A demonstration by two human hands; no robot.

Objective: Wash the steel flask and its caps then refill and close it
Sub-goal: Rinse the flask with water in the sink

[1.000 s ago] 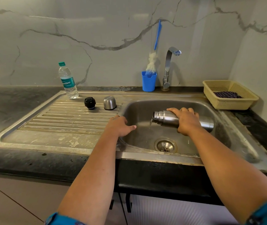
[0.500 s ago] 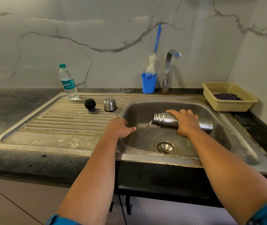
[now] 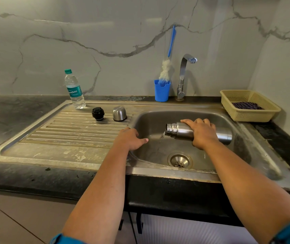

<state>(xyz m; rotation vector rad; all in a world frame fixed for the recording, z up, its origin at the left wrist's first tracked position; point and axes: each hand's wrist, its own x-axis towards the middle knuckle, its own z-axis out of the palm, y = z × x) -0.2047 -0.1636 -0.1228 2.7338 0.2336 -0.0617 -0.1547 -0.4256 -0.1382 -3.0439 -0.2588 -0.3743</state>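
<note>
Scene: A person stands at a steel sink (image 3: 257,138) set in a dark worktop (image 3: 34,178), emptying a steel flask (image 3: 181,132) over the basin.
Right hand: The right hand (image 3: 203,133) grips the flask round its middle from above, fingers (image 3: 202,121) curled over the far side of the barrel.
Flask: Held almost level above the basin, open threaded mouth pointing left and tipped slightly down; a thin stream of water (image 3: 161,139) falls from the lip toward the basin floor, left of the drain (image 3: 179,160).
Left hand: The left hand (image 3: 131,139) rests on the basin's left rim, fingers curved over the edge and thumb stretched toward the basin, holding nothing.
Caps: The black inner cap (image 3: 98,113) and the steel outer cap (image 3: 119,113) stand side by side, apart, on the ribbed drainboard (image 3: 66,132), well clear of the flask.
Also present: A plastic water bottle (image 3: 74,89), a blue-handled brush (image 3: 166,71) in a blue cup (image 3: 161,90), the tap (image 3: 184,74) and a beige basket (image 3: 250,110).
Stage: Likely draining rinse water; refilling and closing appear to remain.
Risks: A wet, smooth barrel could slip in a one-handed grip and clatter into the basin. Righting it too soon would leave water inside. A careless sweep of the left arm could knock the caps along the drainboard.
</note>
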